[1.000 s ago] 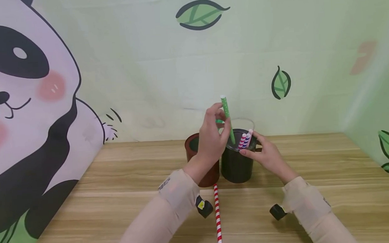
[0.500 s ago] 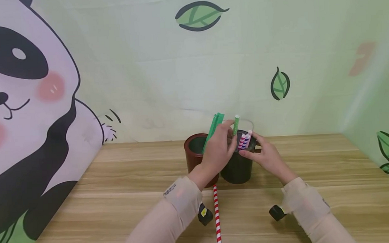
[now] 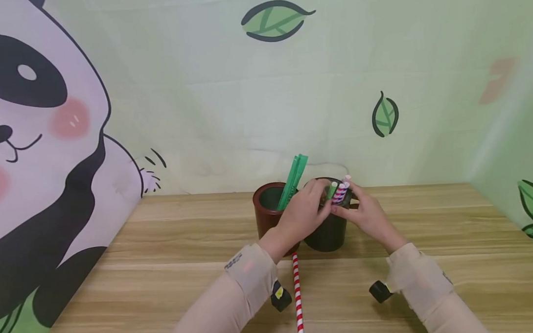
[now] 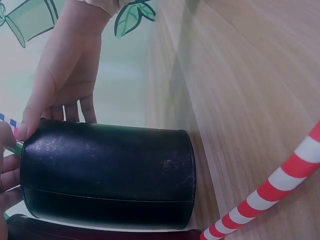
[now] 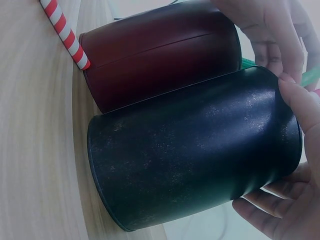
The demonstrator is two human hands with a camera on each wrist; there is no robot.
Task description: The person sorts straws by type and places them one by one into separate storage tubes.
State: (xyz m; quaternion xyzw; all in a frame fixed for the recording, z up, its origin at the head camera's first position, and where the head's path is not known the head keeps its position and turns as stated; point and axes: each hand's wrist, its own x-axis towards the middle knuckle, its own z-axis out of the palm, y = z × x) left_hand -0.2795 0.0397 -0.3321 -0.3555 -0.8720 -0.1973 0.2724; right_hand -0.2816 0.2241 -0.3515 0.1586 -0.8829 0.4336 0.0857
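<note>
My left hand (image 3: 304, 210) pinches a green paper straw (image 3: 332, 189) low in the mouth of a black cup (image 3: 325, 233). Beside that straw, several striped paper straws (image 3: 339, 194) in pink and blue stick out above the rim. My right hand (image 3: 368, 216) grips the cup's upper right side, thumb at the front of the rim; in the right wrist view its fingers (image 5: 272, 207) lie along the cup wall. Close on the left, a brown-red cup (image 3: 264, 221) holds green flat strips (image 3: 292, 180). The left forearm hides part of it.
A red and white striped straw (image 3: 298, 297) lies on the wooden table (image 3: 174, 287), its far end by the brown-red cup. Small black cameras hang under both wrists. A printed panda and leaf backdrop (image 3: 194, 115) stands behind the table.
The green straw has gone from upright above the black cup down into it, and my left hand has come down and right with it. The right hand stays on the cup.
</note>
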